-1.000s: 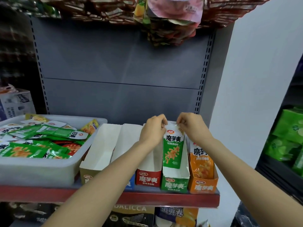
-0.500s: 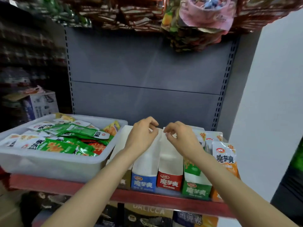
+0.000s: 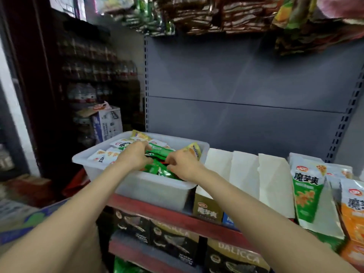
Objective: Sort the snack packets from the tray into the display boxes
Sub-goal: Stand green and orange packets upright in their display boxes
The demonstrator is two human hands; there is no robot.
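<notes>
Snack packets [image 3: 157, 152] fill the tray [image 3: 149, 188]; the left hand [image 3: 134, 156] and the right hand [image 3: 183, 164] both curl their grip on green packets there.

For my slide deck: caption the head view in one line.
Both hands, left hand and right hand, reach into the white tray among green snack packets, beside the display boxes.

translucent white tray [image 3: 149, 186] (green packets [image 3: 159, 153] inside), red shelf edge [image 3: 157, 210].
</notes>
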